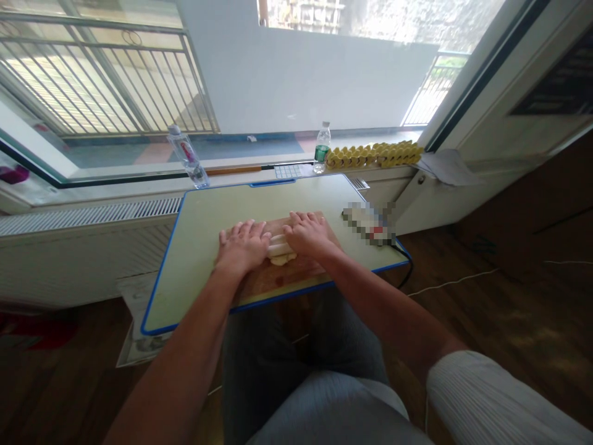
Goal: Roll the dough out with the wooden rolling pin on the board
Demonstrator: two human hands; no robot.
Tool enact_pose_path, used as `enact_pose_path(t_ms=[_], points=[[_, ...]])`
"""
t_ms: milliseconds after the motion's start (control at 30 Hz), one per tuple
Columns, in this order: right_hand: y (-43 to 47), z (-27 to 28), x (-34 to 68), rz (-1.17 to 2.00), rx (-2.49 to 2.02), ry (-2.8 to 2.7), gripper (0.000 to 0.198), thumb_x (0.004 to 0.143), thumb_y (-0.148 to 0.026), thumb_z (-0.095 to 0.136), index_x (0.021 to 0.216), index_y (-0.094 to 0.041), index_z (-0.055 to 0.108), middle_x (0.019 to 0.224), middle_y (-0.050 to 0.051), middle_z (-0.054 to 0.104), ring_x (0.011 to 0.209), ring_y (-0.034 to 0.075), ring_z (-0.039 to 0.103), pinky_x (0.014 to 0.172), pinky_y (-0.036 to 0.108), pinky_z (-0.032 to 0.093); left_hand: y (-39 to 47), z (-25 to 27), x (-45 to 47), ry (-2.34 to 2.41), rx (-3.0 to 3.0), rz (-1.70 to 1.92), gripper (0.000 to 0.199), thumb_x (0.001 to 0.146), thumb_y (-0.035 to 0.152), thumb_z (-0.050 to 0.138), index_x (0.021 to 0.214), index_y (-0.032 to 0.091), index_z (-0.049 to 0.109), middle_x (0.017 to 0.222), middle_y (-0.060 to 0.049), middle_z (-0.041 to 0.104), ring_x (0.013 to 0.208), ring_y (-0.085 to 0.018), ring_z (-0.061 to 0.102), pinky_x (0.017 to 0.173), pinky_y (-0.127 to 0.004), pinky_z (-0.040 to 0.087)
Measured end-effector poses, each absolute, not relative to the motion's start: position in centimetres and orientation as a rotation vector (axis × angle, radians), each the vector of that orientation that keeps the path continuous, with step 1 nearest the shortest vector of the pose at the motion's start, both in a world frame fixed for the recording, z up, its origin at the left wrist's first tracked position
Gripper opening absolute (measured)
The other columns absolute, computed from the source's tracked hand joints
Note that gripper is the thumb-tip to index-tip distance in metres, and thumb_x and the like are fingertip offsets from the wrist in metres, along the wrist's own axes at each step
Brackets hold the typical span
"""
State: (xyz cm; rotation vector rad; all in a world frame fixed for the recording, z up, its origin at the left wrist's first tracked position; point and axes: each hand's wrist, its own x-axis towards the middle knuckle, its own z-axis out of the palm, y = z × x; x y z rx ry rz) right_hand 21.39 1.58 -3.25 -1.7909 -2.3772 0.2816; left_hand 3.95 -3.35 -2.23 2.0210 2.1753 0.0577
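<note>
A pale, smooth rolling pin (pixel 278 245) lies crosswise on a wooden cutting board (pixel 273 281), between my two hands. Under and just in front of it shows a piece of yellowish dough (pixel 282 259). My left hand (pixel 243 244) lies over the pin's left part, palm down, fingers stretched forward and apart. Over the right part rests my right hand (pixel 308 232), flat, with its fingers extended. Both ends of the pin are hidden beneath my hands. The board sits on a pale green folding table (pixel 189 259) with a blue edge.
A power strip (pixel 365 224), blurred, lies at the table's right, its black cable hanging over the edge. On the windowsill stand a tilted clear bottle (pixel 188 156), a green-labelled bottle (pixel 322 148) and a yellow row of ring-like pieces (pixel 375 154). A radiator (pixel 92 216) is behind the table.
</note>
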Motion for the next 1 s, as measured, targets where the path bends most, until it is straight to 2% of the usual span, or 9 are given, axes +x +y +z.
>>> enact_pose_path(t_ms=[267, 433, 600, 867, 1000], points=[[-0.2, -3.6, 22.2, 0.122, -1.684, -2.492, 0.066, 0.105, -0.041, 0.032, 0.164, -0.014, 0.040, 0.171, 0.015, 0.038, 0.156, 0.039, 0.032, 0.125, 0.068, 0.024, -5.7, -2.4, 4.6, 2.225, 2.086, 0.102, 0.067, 0.106, 0.049, 0.016, 0.164, 0.027, 0.041, 0.173, -0.007, 0.037, 0.159, -0.033, 0.033, 0.128, -0.068, 0.023], [-2.5, -3.7, 22.7, 0.149, -1.717, -2.469, 0.066, 0.108, -0.046, 0.028, 0.166, -0.015, 0.037, 0.170, 0.014, 0.040, 0.157, 0.039, 0.031, 0.125, 0.070, 0.020, -7.9, -2.5, 5.5, 2.280, 2.115, 0.129, 0.063, 0.107, 0.047, 0.021, 0.163, 0.030, 0.043, 0.173, -0.005, 0.036, 0.160, -0.032, 0.033, 0.129, -0.067, 0.023], [-2.8, -3.8, 22.6, 0.154, -1.728, -2.408, 0.066, 0.109, -0.047, 0.027, 0.165, -0.014, 0.037, 0.168, 0.015, 0.044, 0.156, 0.038, 0.033, 0.126, 0.067, 0.021, -7.5, -2.9, 5.3, 2.275, 2.159, 0.155, 0.062, 0.106, 0.046, 0.023, 0.161, 0.029, 0.046, 0.172, -0.006, 0.039, 0.159, -0.033, 0.034, 0.128, -0.069, 0.022], [0.3, -2.7, 22.0, 0.226, -1.690, -2.484, 0.062, 0.109, -0.046, 0.027, 0.163, -0.019, 0.042, 0.170, 0.012, 0.041, 0.156, 0.036, 0.034, 0.125, 0.061, 0.027, -4.3, -2.5, 4.2, 2.196, 2.104, 0.105, 0.066, 0.106, 0.049, 0.019, 0.161, 0.026, 0.046, 0.171, -0.009, 0.041, 0.155, -0.034, 0.039, 0.125, -0.066, 0.030], [-0.7, -3.4, 22.3, 0.207, -1.679, -2.459, 0.067, 0.109, -0.050, 0.028, 0.165, -0.015, 0.038, 0.171, 0.013, 0.040, 0.158, 0.037, 0.030, 0.127, 0.062, 0.022, -6.0, -2.5, 4.9, 2.228, 2.084, 0.111, 0.065, 0.106, 0.048, 0.019, 0.161, 0.026, 0.046, 0.171, -0.008, 0.041, 0.156, -0.034, 0.038, 0.126, -0.066, 0.029]])
